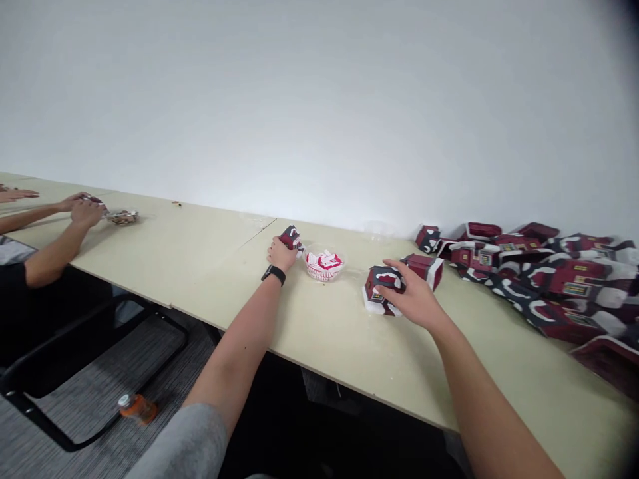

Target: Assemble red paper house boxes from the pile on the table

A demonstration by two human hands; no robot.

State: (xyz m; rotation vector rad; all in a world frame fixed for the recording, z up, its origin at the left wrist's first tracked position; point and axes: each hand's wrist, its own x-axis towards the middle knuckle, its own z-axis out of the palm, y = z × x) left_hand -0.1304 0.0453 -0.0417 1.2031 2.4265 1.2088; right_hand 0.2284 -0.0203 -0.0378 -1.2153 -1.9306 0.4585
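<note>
My left hand (281,255), with a black band on its wrist, is closed around a small model house (289,235) with a dark roof and white snow-like edging. Its fingers partly hide the house. My right hand (415,301) grips another small dark red model house (372,293) from above and the right, thumb in front; this one stands at table level. Behind my right hand lies one more dark red piece (432,271) with a white rim. Between my hands sits a clear plastic bowl (325,277) with many small white and red pieces inside.
A heap of similar model houses (564,269) covers the table's right side. Faint clear plastic lids (378,230) lie near the wall. At left, another person's hands (86,210) work beside a container (122,217) of brownish pieces. An orange bottle (138,408) is on the floor near a chair.
</note>
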